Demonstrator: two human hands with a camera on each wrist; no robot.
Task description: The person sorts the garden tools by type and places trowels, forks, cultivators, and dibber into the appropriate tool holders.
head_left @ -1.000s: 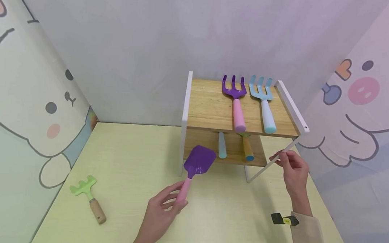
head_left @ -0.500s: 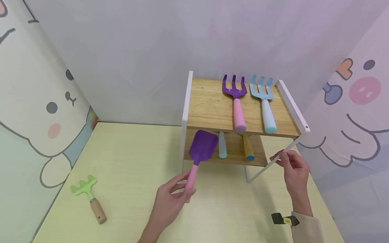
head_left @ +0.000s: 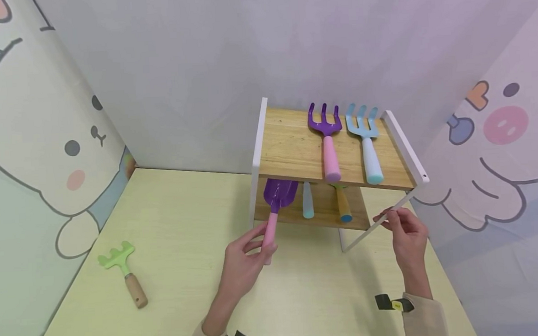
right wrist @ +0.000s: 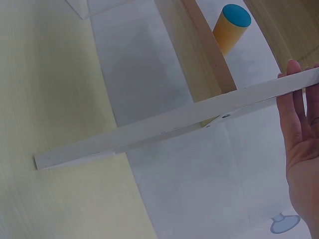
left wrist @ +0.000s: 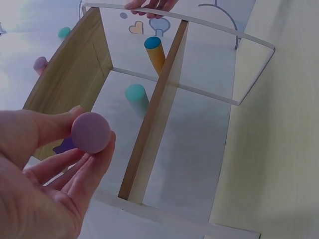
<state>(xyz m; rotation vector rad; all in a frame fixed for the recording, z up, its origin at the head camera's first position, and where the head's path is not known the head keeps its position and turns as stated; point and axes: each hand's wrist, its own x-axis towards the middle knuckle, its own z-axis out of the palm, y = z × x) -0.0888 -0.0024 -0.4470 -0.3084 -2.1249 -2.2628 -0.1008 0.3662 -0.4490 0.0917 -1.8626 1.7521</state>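
Note:
My left hand pinches the pink handle of a hand trowel whose purple blade reaches between the two boards of a small shelf rack, at its left end. Its tip is hidden under the upper board. To its right on the lower board lie a light blue handle and an orange handle with a blue end. My right hand holds the rack's white front leg on the right side, fingers behind the bar.
On the upper board rest a purple hand fork with a pink handle and a light blue hand fork. A green hand rake with a wooden handle lies at the table's left. Printed cloth walls enclose the table.
My left hand has moved forward and to the right, carrying the trowel from in front of the rack to where its blade goes under the upper board. My right hand stays put.

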